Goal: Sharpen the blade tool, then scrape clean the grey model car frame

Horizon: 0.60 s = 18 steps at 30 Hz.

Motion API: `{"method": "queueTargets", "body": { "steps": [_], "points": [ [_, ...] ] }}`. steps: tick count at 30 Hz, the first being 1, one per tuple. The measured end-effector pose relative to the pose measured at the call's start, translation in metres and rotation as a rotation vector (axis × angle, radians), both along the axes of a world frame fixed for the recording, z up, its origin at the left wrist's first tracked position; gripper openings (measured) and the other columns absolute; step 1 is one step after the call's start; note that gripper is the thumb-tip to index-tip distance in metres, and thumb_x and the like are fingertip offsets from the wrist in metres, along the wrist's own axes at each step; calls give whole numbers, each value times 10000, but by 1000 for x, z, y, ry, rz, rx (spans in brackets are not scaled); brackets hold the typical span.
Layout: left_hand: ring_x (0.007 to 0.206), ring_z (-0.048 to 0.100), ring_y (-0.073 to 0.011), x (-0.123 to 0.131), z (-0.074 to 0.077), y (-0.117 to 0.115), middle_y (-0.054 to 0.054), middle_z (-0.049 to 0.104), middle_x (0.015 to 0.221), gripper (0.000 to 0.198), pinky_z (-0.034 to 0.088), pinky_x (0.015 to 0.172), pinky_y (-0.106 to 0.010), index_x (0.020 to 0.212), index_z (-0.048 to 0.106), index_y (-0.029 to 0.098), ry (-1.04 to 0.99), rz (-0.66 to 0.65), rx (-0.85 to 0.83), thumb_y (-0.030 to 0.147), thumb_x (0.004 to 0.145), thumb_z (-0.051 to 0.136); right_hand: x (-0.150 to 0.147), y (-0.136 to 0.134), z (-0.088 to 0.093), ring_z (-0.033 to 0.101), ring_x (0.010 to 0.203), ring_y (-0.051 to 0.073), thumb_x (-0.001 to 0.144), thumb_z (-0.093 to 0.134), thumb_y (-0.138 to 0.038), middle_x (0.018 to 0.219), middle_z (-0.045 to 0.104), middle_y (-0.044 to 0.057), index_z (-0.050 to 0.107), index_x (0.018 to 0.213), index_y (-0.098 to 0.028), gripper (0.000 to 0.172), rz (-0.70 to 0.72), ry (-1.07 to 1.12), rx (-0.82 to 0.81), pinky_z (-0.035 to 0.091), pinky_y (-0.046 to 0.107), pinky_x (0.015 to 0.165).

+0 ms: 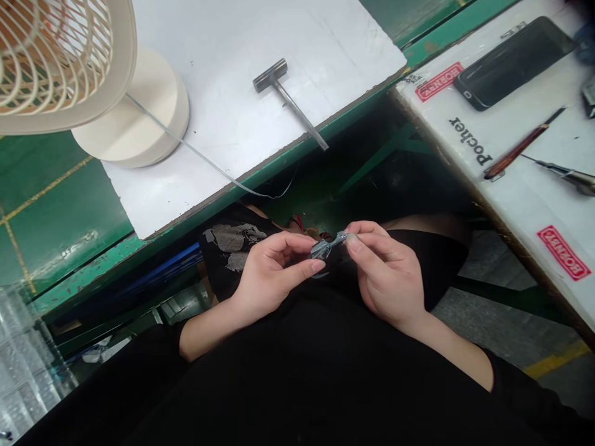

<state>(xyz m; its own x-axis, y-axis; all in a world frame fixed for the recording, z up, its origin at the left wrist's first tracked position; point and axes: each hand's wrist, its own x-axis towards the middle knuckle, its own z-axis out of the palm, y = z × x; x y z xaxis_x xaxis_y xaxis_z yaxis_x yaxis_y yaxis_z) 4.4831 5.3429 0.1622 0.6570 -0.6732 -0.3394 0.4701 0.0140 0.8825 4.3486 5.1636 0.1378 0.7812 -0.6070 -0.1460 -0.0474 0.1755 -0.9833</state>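
Over my lap, both hands meet at a small dark grey-blue, shiny piece (321,249), perhaps metal or plastic; its exact kind I cannot make out. My left hand (272,266) pinches its left end between thumb and fingers. With thumb and fingertips closed, my right hand (388,269) grips the narrow right end. Beyond my hands, a T-shaped metal hammer (290,102) lies on the white board (223,68), its handle reaching past the board's front edge.
A cream fan (134,118) stands at the left, its cable (199,153) trailing over the table edge. On the right-hand table lie a phone (514,62), a wooden-handled knife-like tool (520,148) and a pointed metal tool (564,172). Clear plastic trays (30,347) are at lower left.
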Motion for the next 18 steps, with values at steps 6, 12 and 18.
{"method": "queueTargets", "body": {
  "steps": [6, 12, 18],
  "points": [
    [990, 897, -222, -1, -5, 1, -57, 939, 1080, 362, 782, 920, -343, 1054, 940, 216, 55, 4, -20, 205, 779, 1176, 0, 2, -1, 776, 1167, 271, 1113, 940, -446, 1231, 806, 56, 988, 1048, -386, 101, 0, -5, -8, 684, 487, 1033],
    [981, 894, -227, 0, -8, 2, -65, 943, 1096, 389, 771, 915, -353, 1072, 928, 206, 91, -10, -6, 251, 781, 1183, 1, 2, -4, 775, 1173, 283, 1100, 951, -455, 1233, 808, 59, 985, 1041, -380, 101, -6, 0, -1, 684, 514, 1062],
    [1075, 883, -210, 3, -9, 4, -65, 939, 1184, 424, 732, 989, -314, 1201, 945, 226, 121, -43, -27, 248, 837, 1159, 2, -1, -3, 764, 1201, 277, 1081, 970, -446, 1224, 809, 55, 991, 1025, -390, 82, -34, -3, 38, 669, 498, 1077]
  ]
}}
